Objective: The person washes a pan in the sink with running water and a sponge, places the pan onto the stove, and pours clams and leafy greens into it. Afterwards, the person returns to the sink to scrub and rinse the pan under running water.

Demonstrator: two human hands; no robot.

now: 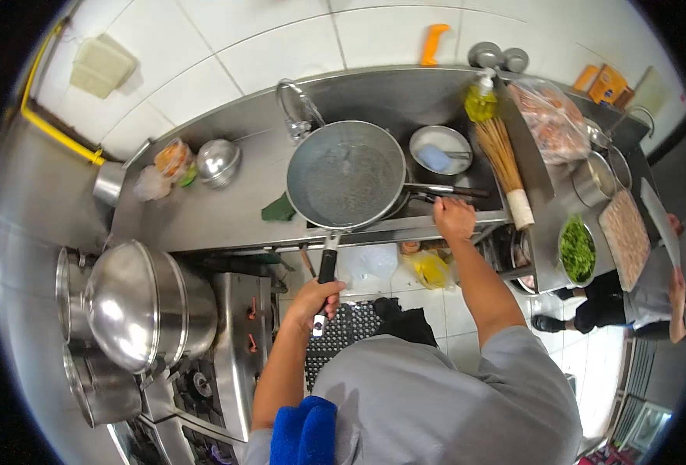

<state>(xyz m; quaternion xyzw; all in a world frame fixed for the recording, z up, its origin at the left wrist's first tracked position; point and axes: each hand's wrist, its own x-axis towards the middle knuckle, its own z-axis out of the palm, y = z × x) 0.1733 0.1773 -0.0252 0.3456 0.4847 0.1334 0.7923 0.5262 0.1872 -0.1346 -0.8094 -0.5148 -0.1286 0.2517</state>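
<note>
Blue folded cloth [304, 430] lies at your left shoulder, against your grey short-sleeved shirt [451, 395]. Ahead of it, your left hand [317, 301] is clamped on a long black handle [328, 263], which points back toward you from a wide, round grey pan [346, 178]. Your right hand [454, 219] rests at the front edge of the stainless-steel desk [227, 205]; its fingers are bent, but you cannot tell whether they grip the edge. Just behind that hand, a second handle, metal with a dark brown grip [467, 191], runs out to the right of the pan.

The pan sits near the middle of the desk, with clear liquid in it. Just left of it lies a dark green pad [278, 208]. On its right, a round metal bowl [458, 141] holds something pale blue, and a bundle of thin tan sticks [498, 155] lies beyond the bowl. Farther back, a curved chrome tap [300, 108] rises behind the pan's rim, before white wall tiles [281, 46].
</note>
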